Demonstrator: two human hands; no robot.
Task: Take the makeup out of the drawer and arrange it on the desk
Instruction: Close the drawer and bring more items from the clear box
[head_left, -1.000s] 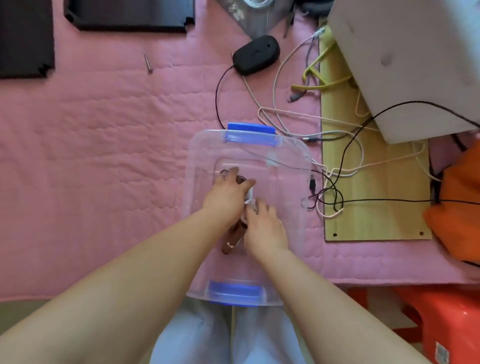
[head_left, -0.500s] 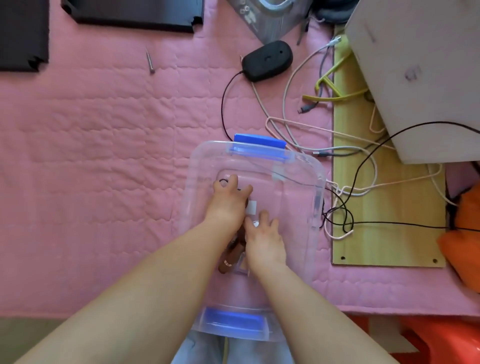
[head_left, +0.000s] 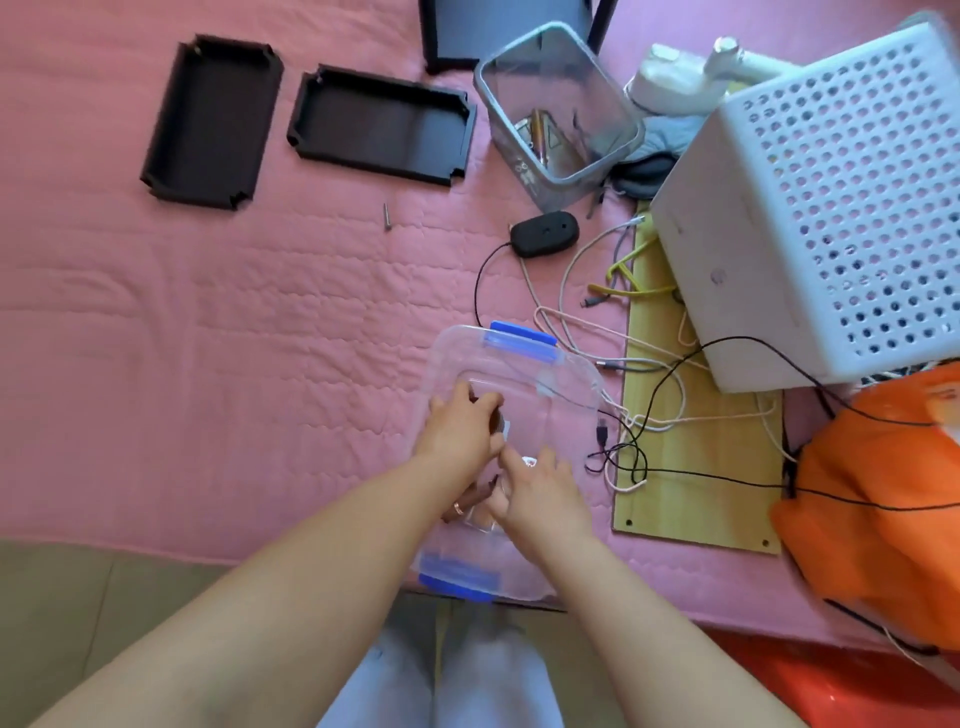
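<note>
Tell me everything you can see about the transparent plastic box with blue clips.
The transparent plastic box is rectangular with rounded corners, open on top, with one blue clip at the far end and another at the near end. It lies on the pink quilted cover at its near edge, beside loose cables. The left hand and the right hand reach inside, among small items that are hard to identify.

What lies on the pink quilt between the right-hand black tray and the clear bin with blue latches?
In the head view, a single small screw lies between the black tray and the clear bin; otherwise that stretch shows only bare pink quilt.
</note>
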